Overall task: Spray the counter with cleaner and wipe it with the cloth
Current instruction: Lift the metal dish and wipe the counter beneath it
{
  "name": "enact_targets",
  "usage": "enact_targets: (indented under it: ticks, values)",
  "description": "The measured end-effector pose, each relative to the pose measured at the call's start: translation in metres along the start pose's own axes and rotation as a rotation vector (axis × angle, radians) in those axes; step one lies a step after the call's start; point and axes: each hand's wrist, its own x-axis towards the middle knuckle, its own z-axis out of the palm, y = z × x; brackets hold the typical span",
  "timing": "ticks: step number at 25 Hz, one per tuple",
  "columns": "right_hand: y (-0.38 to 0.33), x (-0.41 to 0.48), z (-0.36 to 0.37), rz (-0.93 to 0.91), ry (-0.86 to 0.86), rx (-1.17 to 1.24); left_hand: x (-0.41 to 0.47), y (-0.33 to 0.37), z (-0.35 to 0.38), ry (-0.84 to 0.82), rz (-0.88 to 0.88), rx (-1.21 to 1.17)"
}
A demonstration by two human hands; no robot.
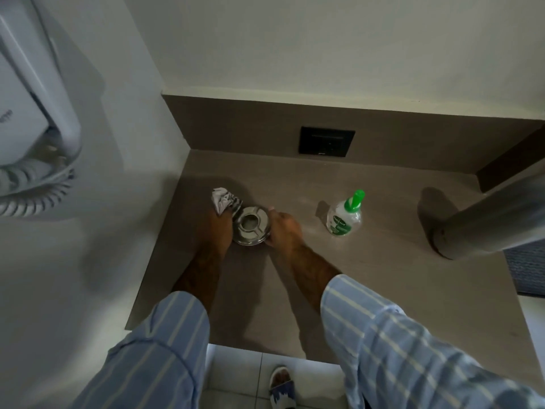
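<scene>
1. Head view: a grey-brown counter (pixel 368 284) fills a corner between pale walls, with a dark socket plate (pixel 326 141) on its back upstand.
2. The left hand (pixel 216 228) is closed around a crumpled white cloth (pixel 222 199), which sticks out past the knuckles; the hand touches the left side of a round metal ashtray (pixel 250 225).
3. The right hand (pixel 283 228) curls its fingers against the ashtray's right rim, so both hands flank it on the counter.
4. A clear spray bottle (pixel 345 216) with a green nozzle stands upright to the right, apart from the hands.
5. A white wall phone (pixel 32 113) hangs at left.
6. Both sleeves are blue-striped.
</scene>
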Motion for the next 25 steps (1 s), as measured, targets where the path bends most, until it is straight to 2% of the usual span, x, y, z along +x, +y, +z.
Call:
enact_targets:
  ticks: [3,5,6,8,11,13,15,17,18,21,22,23,25]
  values:
    - [-0.002,-0.012,0.005,0.146,-0.184,0.468,-0.008,0.009,0.008,-0.071,-0.086,-0.187]
    - [-0.005,-0.025,0.012,0.166,-0.369,0.626,-0.017,0.023,0.013,-0.116,-0.133,-0.208]
    - [-0.006,-0.028,0.017,0.146,-0.409,0.669,-0.023,0.033,0.015,-0.138,-0.119,-0.164]
    - [-0.015,-0.028,0.023,0.095,-0.392,0.772,-0.041,0.046,0.019,-0.144,-0.025,-0.094]
    - [-0.031,-0.019,0.006,0.066,-0.444,0.942,-0.078,0.035,0.020,-0.202,0.299,-0.240]
    - [-0.032,-0.019,-0.003,0.092,-0.458,0.969,-0.093,0.013,0.011,-0.194,0.378,-0.194]
    - [-0.024,-0.030,0.011,0.075,-0.504,0.879,-0.081,0.014,0.005,-0.162,0.138,-0.273]
    - [-0.014,-0.037,0.031,0.051,-0.367,0.827,-0.071,0.039,0.004,-0.192,-0.100,-0.466]
    - [-0.014,-0.038,0.034,0.032,-0.312,0.834,-0.071,0.052,0.003,-0.232,-0.103,-0.515]
    - [-0.042,-0.039,0.014,0.031,-0.355,0.788,-0.092,0.057,-0.004,-0.256,-0.006,-0.525]
    - [-0.055,-0.038,0.004,0.044,-0.340,0.753,-0.096,0.043,-0.013,-0.202,0.009,-0.489]
    - [-0.065,-0.037,-0.005,0.041,-0.297,0.730,-0.093,0.029,-0.024,-0.067,-0.004,-0.412]
    - [-0.087,-0.035,-0.020,-0.018,-0.237,0.723,-0.070,-0.002,-0.051,0.291,-0.051,-0.217]
